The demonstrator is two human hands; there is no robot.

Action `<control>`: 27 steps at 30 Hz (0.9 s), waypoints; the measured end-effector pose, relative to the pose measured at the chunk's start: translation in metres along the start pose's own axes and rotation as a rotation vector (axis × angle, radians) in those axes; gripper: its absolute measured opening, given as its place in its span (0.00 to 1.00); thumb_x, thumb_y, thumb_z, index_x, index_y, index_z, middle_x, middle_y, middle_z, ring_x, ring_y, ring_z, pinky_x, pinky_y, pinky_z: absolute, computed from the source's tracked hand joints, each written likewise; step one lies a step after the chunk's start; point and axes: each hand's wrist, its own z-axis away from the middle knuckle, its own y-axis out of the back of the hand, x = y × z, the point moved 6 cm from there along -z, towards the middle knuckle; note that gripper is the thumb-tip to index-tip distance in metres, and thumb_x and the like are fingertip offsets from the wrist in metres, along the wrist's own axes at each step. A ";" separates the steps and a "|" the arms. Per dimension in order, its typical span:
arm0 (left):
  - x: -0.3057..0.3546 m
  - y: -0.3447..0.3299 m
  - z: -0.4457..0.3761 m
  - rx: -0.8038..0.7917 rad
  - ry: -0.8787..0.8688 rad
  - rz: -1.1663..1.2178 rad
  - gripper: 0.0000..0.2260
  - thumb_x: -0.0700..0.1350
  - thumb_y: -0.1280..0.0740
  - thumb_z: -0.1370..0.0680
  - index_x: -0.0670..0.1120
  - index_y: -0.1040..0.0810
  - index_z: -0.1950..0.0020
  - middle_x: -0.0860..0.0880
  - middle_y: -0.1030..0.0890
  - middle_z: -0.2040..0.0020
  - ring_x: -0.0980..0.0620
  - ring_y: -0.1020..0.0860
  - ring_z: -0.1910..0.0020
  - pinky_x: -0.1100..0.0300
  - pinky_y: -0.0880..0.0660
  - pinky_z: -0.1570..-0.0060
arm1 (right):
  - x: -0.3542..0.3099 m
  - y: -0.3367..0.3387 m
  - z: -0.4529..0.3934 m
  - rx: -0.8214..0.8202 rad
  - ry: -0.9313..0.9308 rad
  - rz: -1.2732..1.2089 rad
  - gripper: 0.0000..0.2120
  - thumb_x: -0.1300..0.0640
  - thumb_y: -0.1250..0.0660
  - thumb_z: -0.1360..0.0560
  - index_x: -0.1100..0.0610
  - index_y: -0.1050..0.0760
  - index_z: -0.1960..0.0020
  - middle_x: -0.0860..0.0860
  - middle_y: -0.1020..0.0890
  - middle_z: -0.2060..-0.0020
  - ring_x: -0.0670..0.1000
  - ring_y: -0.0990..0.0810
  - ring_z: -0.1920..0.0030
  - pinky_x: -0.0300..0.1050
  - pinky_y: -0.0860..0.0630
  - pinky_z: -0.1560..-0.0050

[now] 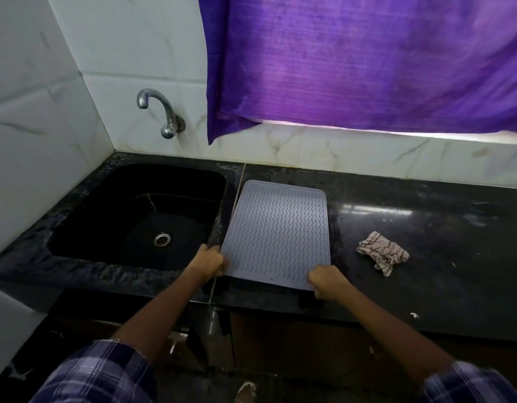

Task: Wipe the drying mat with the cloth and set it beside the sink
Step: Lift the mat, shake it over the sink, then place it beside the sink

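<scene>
The mat point(277, 232) is a pale grey rectangle with rounded corners, a raised rim and rows of small wavy ridges across its face; it looks like soft rubber or silicone. It lies flat on the black counter point(425, 228) just right of the sink point(129, 216), its left edge along the pale seam between sink and counter. The left hand point(207, 260) is curled closed on the mat's near left corner, fingers pinching the edge. The right hand point(327, 280) is closed in a loose fist on the near right corner, gripping that edge too. The cloth point(382, 253), a crumpled cream rag with dark stripes, sits on the counter to the right, apart from the mat. The counter is glossy speckled stone with pale smears. The sink is a deep black basin with a round metal drain. A curved chrome tap point(161, 113) juts from white marbled tiles, and a purple curtain point(367, 62) hangs above.
</scene>
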 end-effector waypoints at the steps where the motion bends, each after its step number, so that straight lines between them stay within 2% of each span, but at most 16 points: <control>1: 0.002 0.000 0.000 0.003 0.003 -0.034 0.11 0.44 0.38 0.22 0.48 0.21 0.42 0.47 0.22 0.40 0.48 0.29 0.36 0.51 0.37 0.37 | -0.001 -0.001 -0.001 -0.009 -0.015 0.014 0.11 0.61 0.37 0.25 0.63 0.26 0.44 0.59 0.22 0.45 0.58 0.23 0.44 0.50 0.25 0.47; 5: 0.011 0.008 -0.004 -0.023 0.015 -0.128 0.12 0.39 0.39 0.22 0.45 0.22 0.41 0.45 0.22 0.39 0.46 0.28 0.36 0.46 0.38 0.34 | -0.004 0.002 -0.002 -0.042 -0.006 0.005 0.15 0.61 0.36 0.26 0.64 0.27 0.41 0.59 0.23 0.41 0.57 0.24 0.41 0.48 0.27 0.43; 9: 0.017 0.009 -0.003 -0.065 0.047 -0.129 0.13 0.41 0.39 0.21 0.45 0.23 0.39 0.45 0.23 0.37 0.46 0.29 0.35 0.44 0.38 0.32 | 0.001 0.004 0.001 -0.073 0.004 -0.032 0.15 0.59 0.34 0.27 0.63 0.27 0.42 0.58 0.23 0.42 0.57 0.24 0.42 0.46 0.27 0.45; 12: 0.020 0.016 0.000 -0.092 0.082 -0.099 0.13 0.42 0.41 0.20 0.44 0.23 0.39 0.45 0.22 0.38 0.46 0.28 0.36 0.43 0.39 0.31 | 0.004 0.004 0.004 -0.079 0.004 -0.039 0.10 0.59 0.33 0.27 0.59 0.26 0.47 0.58 0.22 0.42 0.56 0.23 0.43 0.45 0.28 0.49; 17: 0.025 0.019 0.000 -0.070 0.072 -0.076 0.12 0.41 0.41 0.21 0.43 0.21 0.41 0.45 0.22 0.39 0.46 0.28 0.36 0.41 0.40 0.30 | 0.010 0.004 0.008 -0.047 -0.011 -0.037 0.15 0.58 0.33 0.28 0.62 0.26 0.43 0.58 0.23 0.42 0.57 0.23 0.43 0.46 0.27 0.45; 22: 0.022 0.004 0.003 -0.056 0.100 -0.017 0.13 0.47 0.42 0.19 0.47 0.23 0.38 0.46 0.23 0.38 0.47 0.29 0.36 0.40 0.41 0.31 | 0.007 0.001 0.008 -0.052 -0.005 -0.057 0.16 0.58 0.35 0.26 0.61 0.27 0.39 0.58 0.24 0.40 0.56 0.24 0.40 0.46 0.27 0.41; 27: 0.029 0.002 0.004 -0.071 0.088 -0.055 0.15 0.51 0.42 0.20 0.47 0.23 0.39 0.46 0.22 0.39 0.47 0.28 0.36 0.41 0.42 0.32 | 0.011 0.003 0.012 -0.051 -0.034 -0.068 0.16 0.57 0.34 0.26 0.61 0.27 0.40 0.57 0.24 0.41 0.56 0.24 0.41 0.46 0.27 0.43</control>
